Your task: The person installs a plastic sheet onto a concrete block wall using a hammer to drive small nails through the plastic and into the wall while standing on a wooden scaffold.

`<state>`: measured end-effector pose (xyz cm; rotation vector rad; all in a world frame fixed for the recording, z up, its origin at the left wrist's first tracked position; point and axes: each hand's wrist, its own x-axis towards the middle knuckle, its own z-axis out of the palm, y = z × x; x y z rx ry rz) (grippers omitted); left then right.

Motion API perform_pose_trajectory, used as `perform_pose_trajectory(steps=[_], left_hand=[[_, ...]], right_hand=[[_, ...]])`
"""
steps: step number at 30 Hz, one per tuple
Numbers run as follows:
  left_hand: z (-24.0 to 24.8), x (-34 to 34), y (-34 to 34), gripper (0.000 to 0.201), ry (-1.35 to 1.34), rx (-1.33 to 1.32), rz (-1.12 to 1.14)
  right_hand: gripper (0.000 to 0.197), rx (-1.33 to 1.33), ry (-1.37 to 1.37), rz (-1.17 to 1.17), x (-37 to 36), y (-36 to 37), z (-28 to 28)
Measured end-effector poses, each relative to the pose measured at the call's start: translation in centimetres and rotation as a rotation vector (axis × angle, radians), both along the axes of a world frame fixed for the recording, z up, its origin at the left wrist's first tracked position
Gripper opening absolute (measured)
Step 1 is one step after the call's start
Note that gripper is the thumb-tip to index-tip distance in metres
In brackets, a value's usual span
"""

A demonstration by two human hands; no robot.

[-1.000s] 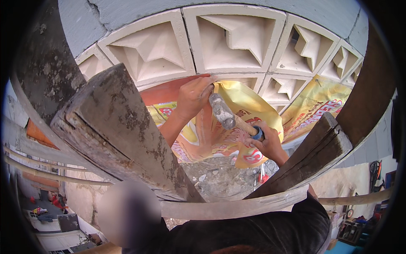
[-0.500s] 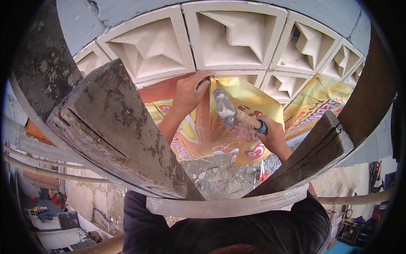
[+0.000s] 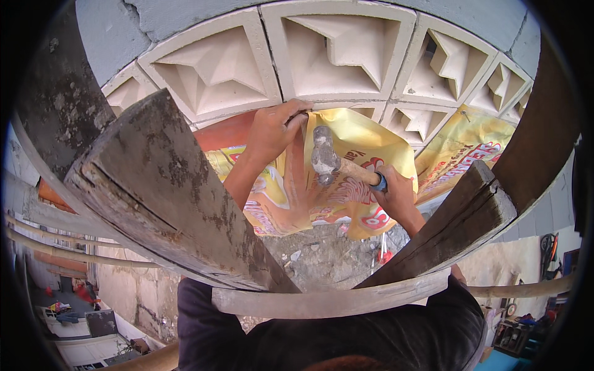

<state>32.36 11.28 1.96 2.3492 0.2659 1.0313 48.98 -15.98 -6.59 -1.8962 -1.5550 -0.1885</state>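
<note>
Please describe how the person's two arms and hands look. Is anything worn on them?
Both hands are bare: no gloves, rings or watch show on the left hand or the right hand. The forearms are uncovered too; no sleeve reaches them. Lower down, the person wears a dark, almost black top. The fingers carry no tape or markings that I can see.

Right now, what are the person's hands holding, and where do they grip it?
The right hand grips a hammer near the end of its wooden handle. The left hand pinches the top edge of a yellow printed banner against the patterned block wall.
</note>
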Motion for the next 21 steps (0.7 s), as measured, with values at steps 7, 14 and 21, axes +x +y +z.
perform_pose_trajectory(steps=[7, 14, 21], left_hand=[[-0.4, -0.3, 0.3, 0.027, 0.003, -0.009, -0.016], [0.5, 0.1, 0.0, 0.026, 0.021, 0.024, 0.013], [0.5, 0.1, 0.4, 0.025, -0.026, 0.002, -0.021]], right_hand=[[0.036, 0.251, 0.375, -0.012, 0.1, 4.3, 1.9], [0.049, 0.071, 0.154, 0.099, 0.0, 2.5, -0.7], [0.045, 0.052, 0.131, 0.064, -0.1, 2.8, -1.3]])
